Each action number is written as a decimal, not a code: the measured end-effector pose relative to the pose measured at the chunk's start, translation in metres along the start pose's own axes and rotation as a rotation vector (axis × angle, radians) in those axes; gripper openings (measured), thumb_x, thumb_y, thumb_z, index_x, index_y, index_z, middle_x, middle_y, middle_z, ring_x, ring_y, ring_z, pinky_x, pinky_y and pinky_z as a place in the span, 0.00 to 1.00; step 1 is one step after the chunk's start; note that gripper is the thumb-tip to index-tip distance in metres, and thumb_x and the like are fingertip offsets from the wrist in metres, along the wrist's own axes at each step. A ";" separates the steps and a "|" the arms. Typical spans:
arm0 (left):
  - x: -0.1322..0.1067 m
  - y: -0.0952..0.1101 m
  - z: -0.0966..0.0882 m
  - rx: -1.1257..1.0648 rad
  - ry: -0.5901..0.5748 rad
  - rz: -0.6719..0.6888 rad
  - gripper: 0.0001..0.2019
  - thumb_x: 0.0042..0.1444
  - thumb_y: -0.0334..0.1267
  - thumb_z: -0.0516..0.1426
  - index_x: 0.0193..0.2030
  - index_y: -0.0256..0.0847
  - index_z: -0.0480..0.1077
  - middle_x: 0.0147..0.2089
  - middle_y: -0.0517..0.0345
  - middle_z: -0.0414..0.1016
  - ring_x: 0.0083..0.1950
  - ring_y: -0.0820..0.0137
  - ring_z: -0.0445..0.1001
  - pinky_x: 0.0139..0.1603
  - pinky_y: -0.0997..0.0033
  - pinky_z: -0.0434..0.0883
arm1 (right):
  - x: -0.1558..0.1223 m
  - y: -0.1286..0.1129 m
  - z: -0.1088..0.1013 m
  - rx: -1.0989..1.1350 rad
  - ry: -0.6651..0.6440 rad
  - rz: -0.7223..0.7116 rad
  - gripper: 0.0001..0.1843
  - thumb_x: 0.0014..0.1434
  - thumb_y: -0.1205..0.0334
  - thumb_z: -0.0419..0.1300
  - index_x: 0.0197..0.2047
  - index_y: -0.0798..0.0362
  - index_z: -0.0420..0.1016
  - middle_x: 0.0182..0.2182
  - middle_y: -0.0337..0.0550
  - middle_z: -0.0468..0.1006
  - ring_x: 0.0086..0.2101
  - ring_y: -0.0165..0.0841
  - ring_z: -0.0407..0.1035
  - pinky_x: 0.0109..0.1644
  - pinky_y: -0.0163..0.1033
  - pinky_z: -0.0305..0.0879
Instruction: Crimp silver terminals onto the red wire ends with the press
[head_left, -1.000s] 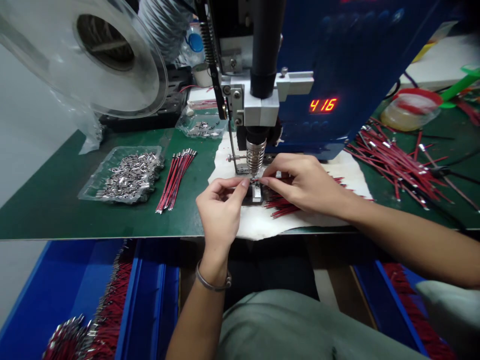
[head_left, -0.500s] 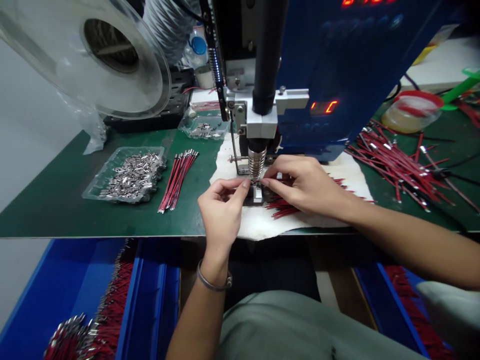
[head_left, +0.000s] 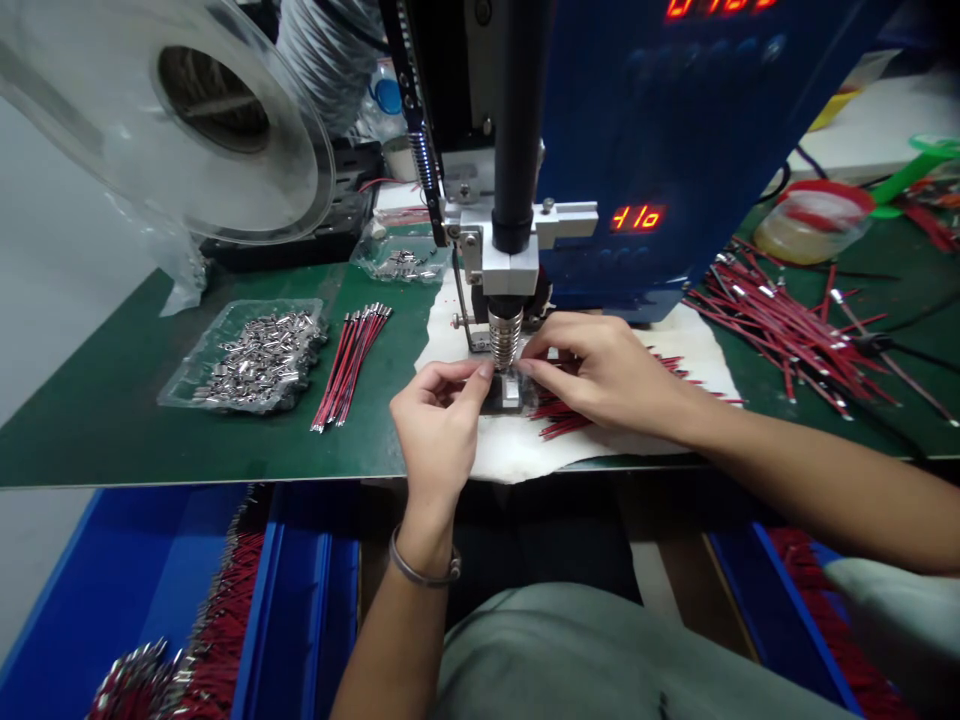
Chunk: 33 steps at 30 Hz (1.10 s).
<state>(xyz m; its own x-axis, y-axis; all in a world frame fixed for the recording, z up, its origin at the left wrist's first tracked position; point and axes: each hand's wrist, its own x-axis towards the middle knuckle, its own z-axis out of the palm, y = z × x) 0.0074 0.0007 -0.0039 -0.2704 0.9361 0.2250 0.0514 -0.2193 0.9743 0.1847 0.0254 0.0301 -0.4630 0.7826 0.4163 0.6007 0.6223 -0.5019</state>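
Wires (head_left: 559, 425) lie on the cloth (head_left: 517, 455), under and beside your right hand (head_left: 604, 370). It and your left hand (head_left: 439, 430) both have fingertips pinched, facing each other just beside the coiled tip (head_left: 505, 338) (whatever's between them is too small to tell). For a clean job, I'd steady both wrists, hold the pinches level above the block (head_left: 511, 391), and keep skin off that tip, probably hot.

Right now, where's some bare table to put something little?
Bare green table shows left of the tray of metal pieces, with a narrower strip between the wire bundle and the left hand. It's crowded at the coiled tip, with the right hand close too, and farther right among loose red wires.
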 end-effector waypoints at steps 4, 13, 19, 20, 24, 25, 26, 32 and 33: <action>0.000 0.000 0.000 0.003 -0.002 0.004 0.06 0.50 0.37 0.67 0.29 0.38 0.77 0.31 0.57 0.80 0.32 0.73 0.77 0.36 0.74 0.72 | 0.000 0.000 0.000 0.005 0.004 0.002 0.06 0.61 0.65 0.60 0.35 0.57 0.78 0.33 0.44 0.78 0.33 0.32 0.71 0.38 0.36 0.61; -0.001 -0.001 0.000 0.005 -0.006 0.007 0.06 0.50 0.38 0.67 0.30 0.38 0.77 0.32 0.57 0.81 0.33 0.72 0.77 0.36 0.74 0.72 | 0.001 0.001 0.001 0.010 -0.003 -0.006 0.06 0.61 0.66 0.60 0.35 0.56 0.77 0.33 0.44 0.78 0.34 0.32 0.71 0.38 0.36 0.62; 0.000 -0.001 0.000 0.008 -0.005 -0.003 0.06 0.50 0.38 0.67 0.30 0.38 0.77 0.32 0.56 0.80 0.33 0.71 0.77 0.36 0.73 0.72 | 0.001 0.001 0.001 0.009 -0.002 -0.009 0.06 0.62 0.65 0.59 0.35 0.56 0.77 0.33 0.44 0.78 0.34 0.32 0.71 0.38 0.37 0.62; 0.000 -0.001 0.000 0.007 -0.008 -0.001 0.06 0.50 0.38 0.67 0.30 0.38 0.77 0.32 0.56 0.80 0.33 0.72 0.77 0.36 0.73 0.72 | 0.001 0.001 0.001 0.010 -0.002 -0.009 0.06 0.62 0.65 0.59 0.35 0.56 0.77 0.33 0.44 0.78 0.34 0.32 0.71 0.38 0.37 0.62; -0.001 -0.003 0.000 -0.008 -0.020 0.012 0.06 0.51 0.38 0.66 0.30 0.38 0.76 0.33 0.56 0.80 0.33 0.72 0.76 0.36 0.74 0.71 | 0.001 0.001 0.000 0.006 0.000 -0.011 0.06 0.61 0.65 0.60 0.35 0.56 0.77 0.32 0.44 0.78 0.33 0.32 0.70 0.37 0.37 0.62; -0.001 -0.003 0.000 -0.013 -0.022 0.013 0.06 0.51 0.37 0.66 0.30 0.38 0.76 0.32 0.57 0.80 0.33 0.73 0.76 0.36 0.74 0.71 | 0.001 0.001 0.000 0.005 0.001 -0.012 0.06 0.61 0.65 0.60 0.35 0.56 0.77 0.32 0.44 0.78 0.33 0.32 0.70 0.37 0.36 0.62; -0.001 -0.003 0.000 -0.017 -0.023 0.013 0.06 0.52 0.37 0.66 0.30 0.38 0.76 0.32 0.57 0.80 0.33 0.73 0.76 0.36 0.74 0.71 | 0.001 0.001 0.000 0.005 0.002 -0.015 0.06 0.61 0.65 0.60 0.35 0.56 0.77 0.32 0.43 0.78 0.33 0.32 0.70 0.37 0.36 0.61; -0.001 -0.001 0.000 -0.003 -0.017 0.019 0.06 0.51 0.37 0.66 0.30 0.38 0.75 0.32 0.57 0.80 0.32 0.72 0.76 0.35 0.74 0.71 | 0.001 0.001 0.000 -0.005 0.001 -0.024 0.05 0.61 0.66 0.60 0.36 0.56 0.78 0.33 0.44 0.79 0.32 0.32 0.70 0.37 0.36 0.62; 0.000 -0.001 0.000 -0.003 -0.018 0.017 0.06 0.51 0.37 0.66 0.30 0.38 0.76 0.32 0.57 0.80 0.32 0.72 0.76 0.36 0.74 0.71 | 0.001 0.001 0.000 -0.003 0.005 -0.030 0.05 0.61 0.66 0.60 0.36 0.56 0.78 0.33 0.44 0.79 0.32 0.32 0.71 0.36 0.36 0.62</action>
<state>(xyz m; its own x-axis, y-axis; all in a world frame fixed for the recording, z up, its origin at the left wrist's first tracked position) 0.0078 0.0006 -0.0051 -0.2525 0.9370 0.2413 0.0525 -0.2358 0.9704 0.1847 0.0272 0.0303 -0.4780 0.7632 0.4348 0.5884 0.6457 -0.4867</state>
